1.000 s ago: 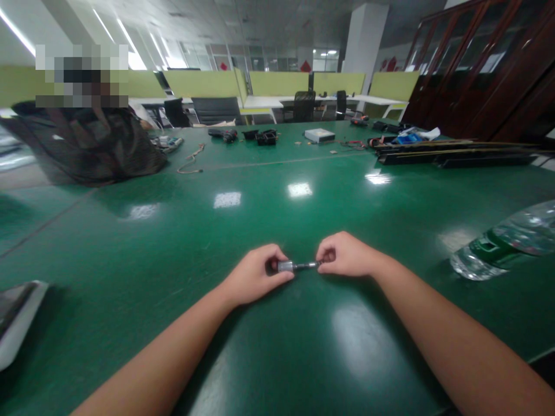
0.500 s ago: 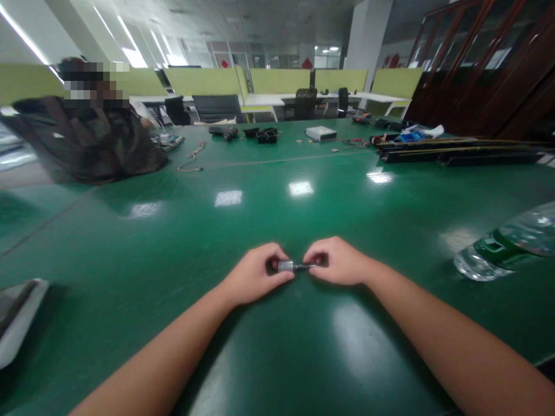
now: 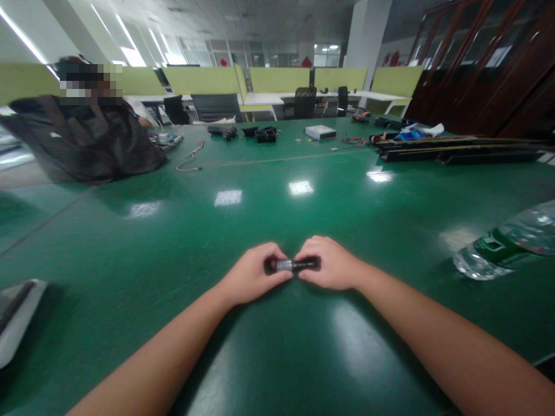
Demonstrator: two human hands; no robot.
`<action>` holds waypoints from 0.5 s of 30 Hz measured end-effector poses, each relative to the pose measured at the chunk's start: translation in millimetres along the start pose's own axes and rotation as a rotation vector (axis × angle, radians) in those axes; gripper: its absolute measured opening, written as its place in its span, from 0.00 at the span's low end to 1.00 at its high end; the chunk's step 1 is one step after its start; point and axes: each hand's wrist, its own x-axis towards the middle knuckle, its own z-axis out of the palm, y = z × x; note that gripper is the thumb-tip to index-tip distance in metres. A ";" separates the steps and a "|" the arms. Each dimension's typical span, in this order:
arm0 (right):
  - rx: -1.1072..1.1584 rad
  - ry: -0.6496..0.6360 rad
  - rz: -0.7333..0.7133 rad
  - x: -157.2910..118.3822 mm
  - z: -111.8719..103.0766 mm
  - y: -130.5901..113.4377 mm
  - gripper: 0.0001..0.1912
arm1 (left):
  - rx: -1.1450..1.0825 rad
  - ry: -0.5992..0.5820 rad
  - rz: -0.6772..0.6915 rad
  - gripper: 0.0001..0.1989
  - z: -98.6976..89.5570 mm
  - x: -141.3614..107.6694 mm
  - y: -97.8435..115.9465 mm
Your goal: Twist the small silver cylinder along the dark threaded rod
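Between my hands, low over the green table, lies a small cylinder with a silver part on the left and a black part on the right. Its exact kind is too small to make out. My left hand is closed, thumb and fingers pinching the silver part. Around the black part, my right hand curls with its thumb below and fingertips above, close to the left fingertips. The two parts meet end to end in a line, lying level.
A clear water bottle with a green label lies on its side at right. At far left is a pale-edged tray-like object. A dark bag stands at back left. Farther back are a white box and dark strips.
My right hand has moved left, nearer to my left hand. Where a thin dark section showed before, the thicker black part now meets the silver part. My left hand has barely moved.
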 end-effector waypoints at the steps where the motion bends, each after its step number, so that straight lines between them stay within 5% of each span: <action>1: -0.011 -0.011 0.001 0.1 -0.3 0.1 0.12 | -0.001 -0.001 0.001 0.12 -0.2 0.0 0.0; 15: -0.011 -0.004 -0.025 2.7 4.0 -1.5 0.07 | 0.005 -0.001 -0.015 0.12 0.4 1.2 3.8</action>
